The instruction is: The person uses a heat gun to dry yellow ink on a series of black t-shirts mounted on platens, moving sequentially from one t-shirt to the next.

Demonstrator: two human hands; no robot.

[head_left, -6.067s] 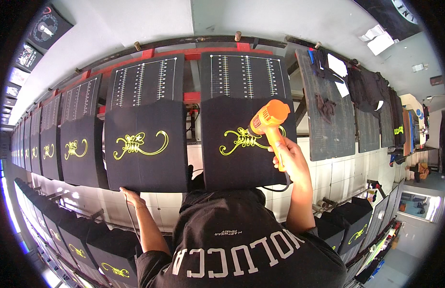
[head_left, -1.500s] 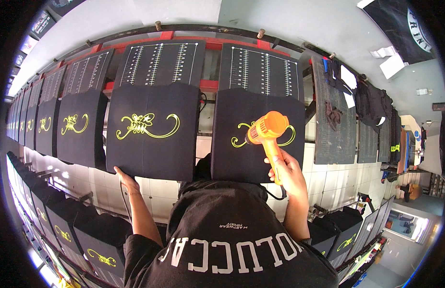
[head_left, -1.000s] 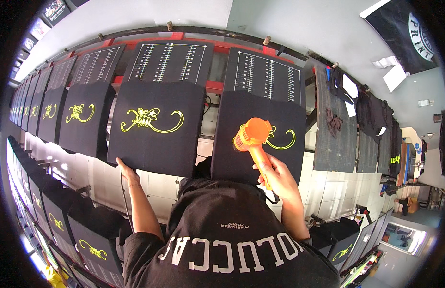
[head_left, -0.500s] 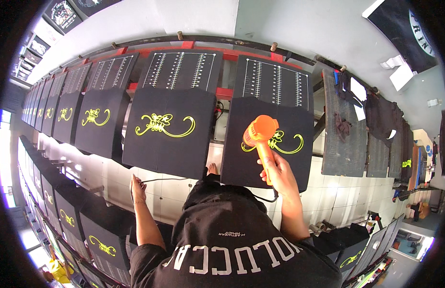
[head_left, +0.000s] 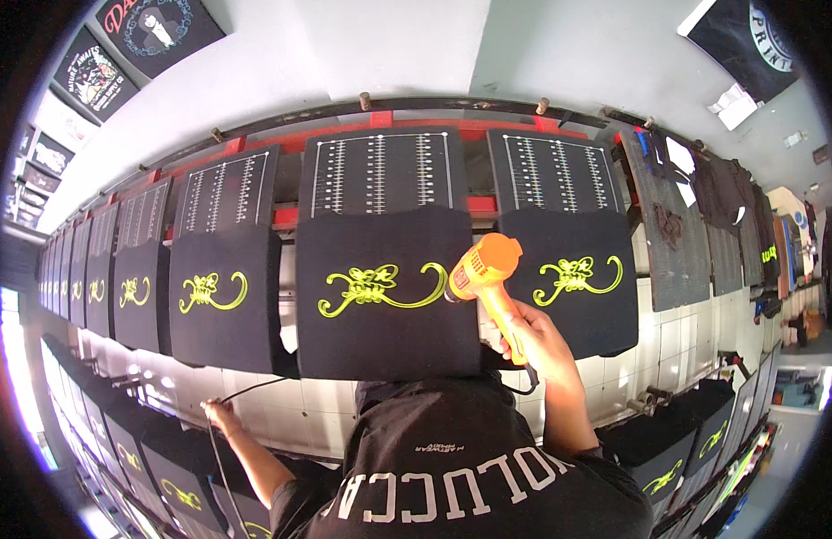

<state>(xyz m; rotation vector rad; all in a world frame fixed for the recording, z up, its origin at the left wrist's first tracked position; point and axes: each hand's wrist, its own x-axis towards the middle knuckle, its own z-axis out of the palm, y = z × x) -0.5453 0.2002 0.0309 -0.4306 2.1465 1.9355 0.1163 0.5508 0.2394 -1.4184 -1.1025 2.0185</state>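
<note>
My right hand (head_left: 540, 340) is wrapped round the handle of an orange heat gun (head_left: 489, 269). Its nozzle points left, over the right edge of a black shirt (head_left: 389, 346) with a yellow-green scroll print (head_left: 371, 286). That shirt is stretched on a dark board marked with white scale lines. Just right of the gun lies another black shirt (head_left: 604, 328) with the same print. Low on the left, away from the boards, my left hand (head_left: 220, 413) is closed on a black cable (head_left: 254, 387). Part of the cable's run is hidden behind my body.
A long row of boards with printed black shirts (head_left: 214, 332) curves away left on a red frame (head_left: 286, 216). Behind me stands a second row (head_left: 178, 467). At right, a bare grey board (head_left: 672, 269) and dark cloths (head_left: 712, 193) sit beyond the shirts.
I have shifted left along the row. The heat gun has gone from above the right-hand shirt's print to the edge of the shirt left of it. My left hand, holding the cable, is lower and farther left.
</note>
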